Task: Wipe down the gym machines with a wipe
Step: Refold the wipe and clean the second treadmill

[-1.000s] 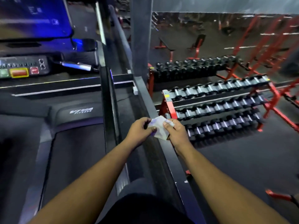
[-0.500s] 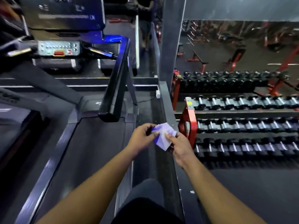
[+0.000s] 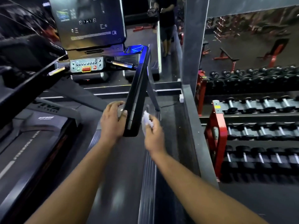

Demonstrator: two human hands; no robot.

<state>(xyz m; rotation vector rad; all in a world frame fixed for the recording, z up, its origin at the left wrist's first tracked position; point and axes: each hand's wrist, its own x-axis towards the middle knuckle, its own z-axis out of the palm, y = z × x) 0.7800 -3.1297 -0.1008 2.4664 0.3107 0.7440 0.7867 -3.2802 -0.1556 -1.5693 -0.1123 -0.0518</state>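
My left hand grips the near end of the treadmill's right handrail, fingers curled round it. My right hand sits just right of the rail, fingers pinching the crumpled white wipe; blurred, contact with rail unclear. Dumbbell rack stands to the right.

Open floor right of the handrail — its support strut and a pillar narrow it.

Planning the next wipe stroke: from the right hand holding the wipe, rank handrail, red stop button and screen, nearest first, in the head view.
1. Handrail, just left of the right hand.
2. Red stop button, ahead-left on the console.
3. Screen, above the button, farthest.
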